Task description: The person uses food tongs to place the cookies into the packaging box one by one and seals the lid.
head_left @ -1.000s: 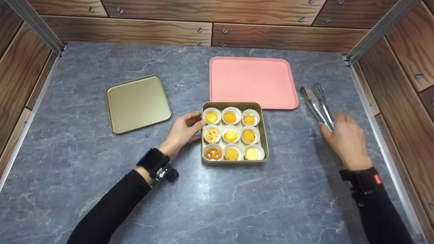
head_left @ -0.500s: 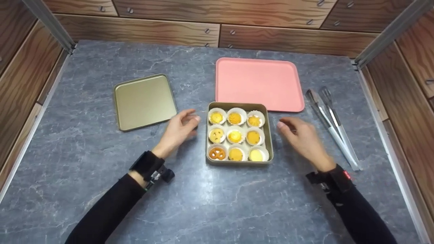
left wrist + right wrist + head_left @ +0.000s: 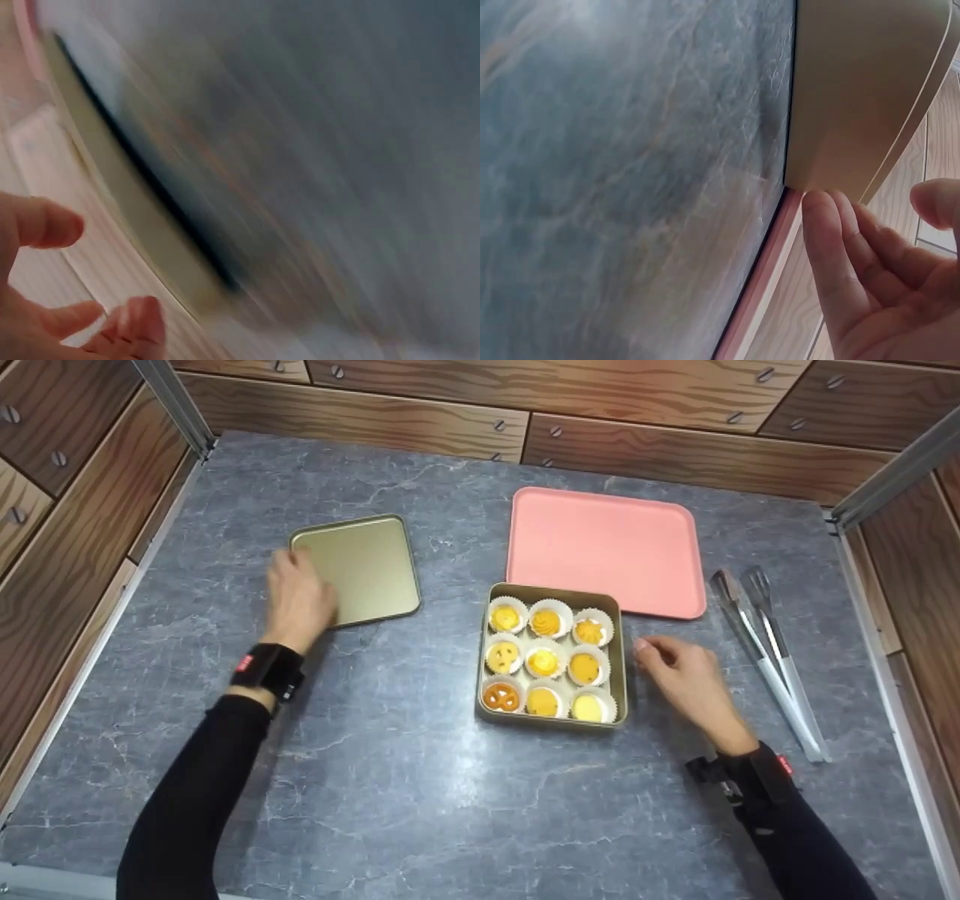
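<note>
A square gold tin [image 3: 552, 723] holds several small cookies in white paper cups, a pretzel-shaped one [image 3: 501, 697] among them. Its flat gold lid [image 3: 375, 574] lies apart on the left of the table. My left hand [image 3: 295, 600] is over the lid's left edge and covers its near left corner. In the left wrist view, its fingers [image 3: 142, 322] are spread from the thumb, with nothing between them. Just off the tin's right side, my right hand [image 3: 686, 682] has loosely bent fingers and holds nothing. In the right wrist view, fingertips [image 3: 821, 214] overlap the tin's wall [image 3: 855, 97].
Behind the tin lies a pink rectangular tray [image 3: 600, 547], its near edge close to the tin's far rim. Metal tongs with pale handles [image 3: 791, 712] rest at the right. Wood-patterned panels [image 3: 420, 420] stand along the back and sides of the grey marbled table [image 3: 420, 810].
My left hand has left the tin's left side and moved left to the lid. My right hand has let go of the tongs and come left beside the tin. The head view has shifted.
</note>
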